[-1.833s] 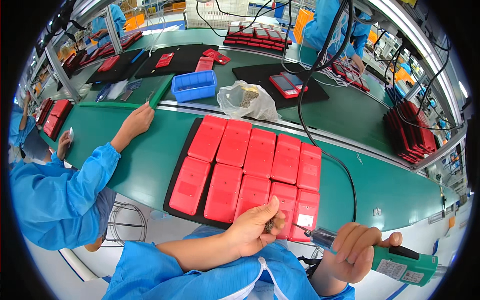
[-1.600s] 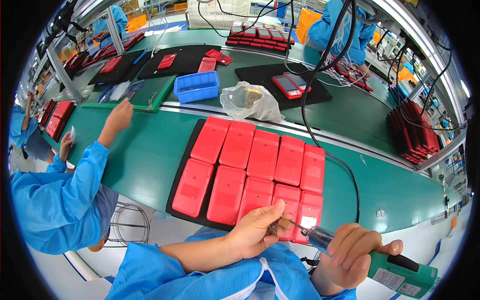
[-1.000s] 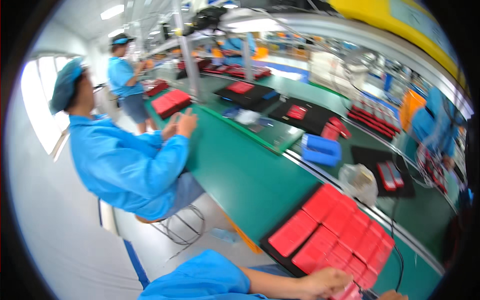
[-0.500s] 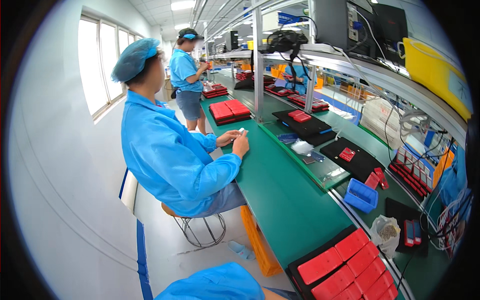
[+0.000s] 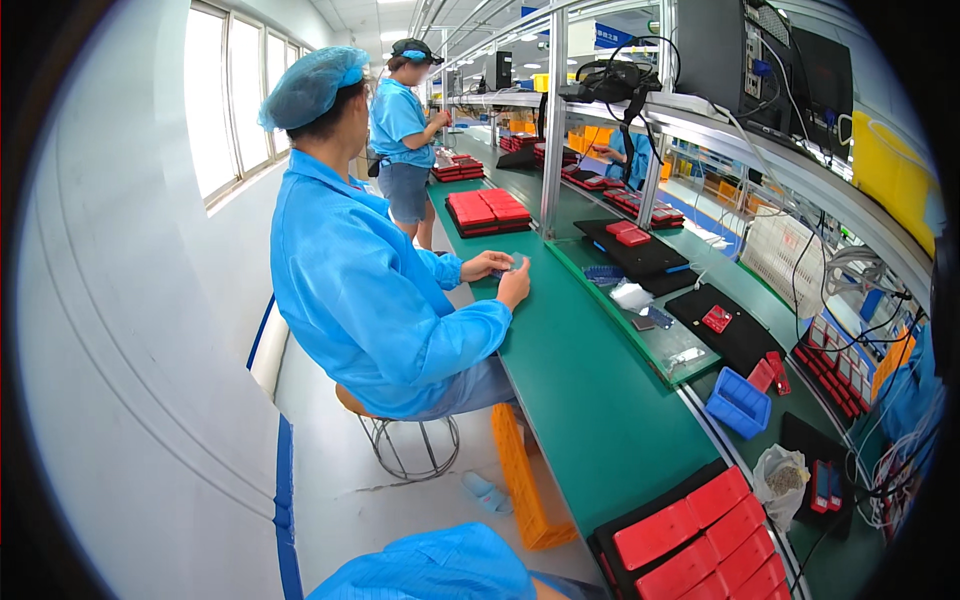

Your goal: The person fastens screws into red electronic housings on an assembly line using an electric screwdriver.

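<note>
Neither of my hands shows. At the lower edge a blue sleeve (image 5: 430, 565) of mine comes in, and its hand is out of the picture. Nearest to it, at the bottom right, red rectangular cases (image 5: 655, 532) lie in rows on a black tray (image 5: 615, 565) on the green bench (image 5: 590, 390). Ahead of me a seated person (image 5: 360, 270) in a blue smock and hair cover holds a small thing between both hands (image 5: 505, 275), too small to name.
On the right stand a blue bin (image 5: 738, 402) and a bag of small parts (image 5: 780, 477). Further off are stacked red cases (image 5: 488, 207), a black mat (image 5: 735, 322) and a standing person (image 5: 402, 125). A metal shelf (image 5: 770, 155) with cables overhangs the bench. An orange crate (image 5: 530, 490) is below.
My view has turned a little to the left, so the scene sits further right. The seated person's hands have shifted on the small thing. My sleeve has hardly moved.
</note>
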Tool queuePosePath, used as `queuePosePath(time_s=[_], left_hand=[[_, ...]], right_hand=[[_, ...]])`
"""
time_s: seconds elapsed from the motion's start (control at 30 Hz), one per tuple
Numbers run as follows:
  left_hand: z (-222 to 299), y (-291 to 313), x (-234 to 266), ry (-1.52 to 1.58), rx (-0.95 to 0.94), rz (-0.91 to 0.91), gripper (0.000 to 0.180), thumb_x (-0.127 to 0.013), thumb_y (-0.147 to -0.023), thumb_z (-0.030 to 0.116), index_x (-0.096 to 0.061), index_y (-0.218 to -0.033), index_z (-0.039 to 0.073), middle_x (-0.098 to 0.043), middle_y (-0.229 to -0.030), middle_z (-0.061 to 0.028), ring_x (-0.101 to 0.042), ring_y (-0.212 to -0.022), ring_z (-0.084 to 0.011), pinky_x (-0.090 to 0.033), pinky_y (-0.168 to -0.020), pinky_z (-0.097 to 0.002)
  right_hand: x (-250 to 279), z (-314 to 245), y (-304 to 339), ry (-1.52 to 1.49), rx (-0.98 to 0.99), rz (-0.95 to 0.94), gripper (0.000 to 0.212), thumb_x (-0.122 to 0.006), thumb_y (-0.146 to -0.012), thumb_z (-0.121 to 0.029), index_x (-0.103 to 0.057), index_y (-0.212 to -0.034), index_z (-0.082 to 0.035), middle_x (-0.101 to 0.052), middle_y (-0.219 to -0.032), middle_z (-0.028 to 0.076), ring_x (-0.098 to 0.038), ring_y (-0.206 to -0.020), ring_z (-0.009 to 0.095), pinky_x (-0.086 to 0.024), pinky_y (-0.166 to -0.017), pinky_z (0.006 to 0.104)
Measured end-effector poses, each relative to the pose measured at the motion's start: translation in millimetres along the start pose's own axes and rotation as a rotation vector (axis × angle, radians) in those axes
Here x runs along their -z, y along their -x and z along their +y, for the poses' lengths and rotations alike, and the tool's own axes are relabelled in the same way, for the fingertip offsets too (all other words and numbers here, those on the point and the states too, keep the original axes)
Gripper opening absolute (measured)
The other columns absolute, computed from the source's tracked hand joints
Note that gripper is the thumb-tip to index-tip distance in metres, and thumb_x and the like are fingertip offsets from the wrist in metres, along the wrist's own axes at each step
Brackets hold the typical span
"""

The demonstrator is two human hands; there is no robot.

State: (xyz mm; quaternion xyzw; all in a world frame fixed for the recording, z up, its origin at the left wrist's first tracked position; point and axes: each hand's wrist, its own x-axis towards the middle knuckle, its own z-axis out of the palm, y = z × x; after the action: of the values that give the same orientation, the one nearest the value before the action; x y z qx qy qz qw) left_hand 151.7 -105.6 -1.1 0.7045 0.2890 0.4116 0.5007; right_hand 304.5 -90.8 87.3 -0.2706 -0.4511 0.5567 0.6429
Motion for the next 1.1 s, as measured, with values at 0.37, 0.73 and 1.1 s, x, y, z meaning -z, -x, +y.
queuePosePath(time_s=[0.37, 0.73, 1.1], left_hand=[[-8, -2, -8, 0.021, -0.069, -0.084, 0.033, -0.066, -0.07, 0.033, -0.058, -0.064, 0.001, -0.057, -0.061, -0.0149, -0.056, -0.056, -0.0273, -0.041, -0.048, -0.0358], [-12, 12, -2, 0.115, -0.099, -0.176, 0.032, -0.063, -0.074, 0.032, -0.061, -0.069, 0.0, -0.059, -0.063, -0.0137, -0.056, -0.055, -0.0183, -0.042, -0.048, -0.0336], [26, 38, 10, -0.093, -0.223, -0.049, 0.031, -0.062, -0.074, 0.031, -0.062, -0.07, 0.0, -0.06, -0.065, -0.0147, -0.056, -0.057, -0.0182, -0.042, -0.05, -0.0332]], right_hand=[[18, 0, -5, -0.001, -0.234, -0.024, 0.033, -0.051, -0.082, -0.02, -0.032, -0.057, -0.012, -0.022, -0.047, 0.0, -0.024, -0.041, 0.013, -0.027, -0.043, 0.0261], [59, 22, -22, -0.055, 0.121, -0.592, 0.025, -0.044, -0.086, -0.025, -0.041, -0.09, 0.0, -0.029, -0.053, 0.001, -0.026, -0.045, 0.014, -0.028, -0.045, 0.0293], [0, -9, 8, -0.543, -0.315, -0.608, 0.029, -0.061, -0.075, -0.026, -0.044, -0.09, -0.008, -0.039, -0.057, 0.001, -0.041, -0.048, 0.013, -0.041, -0.052, 0.0294]])
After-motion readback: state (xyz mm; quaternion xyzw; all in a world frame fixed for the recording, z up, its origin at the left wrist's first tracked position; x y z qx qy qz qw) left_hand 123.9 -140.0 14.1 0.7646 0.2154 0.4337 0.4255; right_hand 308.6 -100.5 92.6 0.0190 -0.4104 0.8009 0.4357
